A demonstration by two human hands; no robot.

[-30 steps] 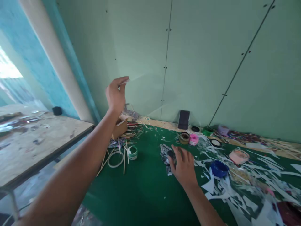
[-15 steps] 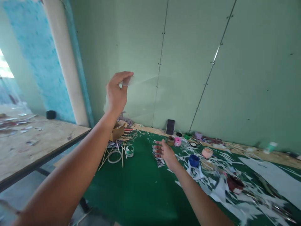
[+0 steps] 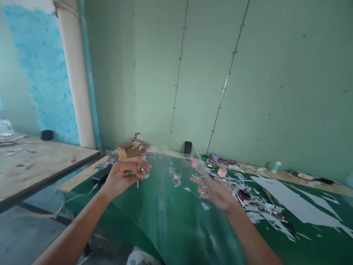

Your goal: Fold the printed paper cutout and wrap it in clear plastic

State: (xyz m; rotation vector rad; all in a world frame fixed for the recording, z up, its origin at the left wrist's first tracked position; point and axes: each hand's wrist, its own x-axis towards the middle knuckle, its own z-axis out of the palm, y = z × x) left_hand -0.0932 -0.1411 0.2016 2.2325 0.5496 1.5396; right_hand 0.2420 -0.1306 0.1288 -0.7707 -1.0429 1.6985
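A large clear plastic sheet (image 3: 162, 209) hangs over the green-covered table in front of me, see-through and catching some light. My left hand (image 3: 124, 176) is closed in a pinch at the sheet's upper left. On the other side, my right hand (image 3: 215, 192) has its fingers stretched out and apart, blurred by motion. It is at the sheet's right part; whether it presses on the film I cannot tell. Behind the sheet lie small silvery scraps and a small jar (image 3: 177, 175).
White paper strips and a large white sheet (image 3: 298, 202) cover the table's right side, with scissors (image 3: 281, 217) and a dark red jar (image 3: 244, 195). A cardboard box (image 3: 128, 150), a phone (image 3: 188, 148) and a peach jar (image 3: 222, 172) stand towards the wall. A wooden table (image 3: 41, 165) is at left.
My left hand has come down from in front of the wall, bringing the plastic sheet over the table. My right hand has shifted right and lower. The view has turned slightly right.
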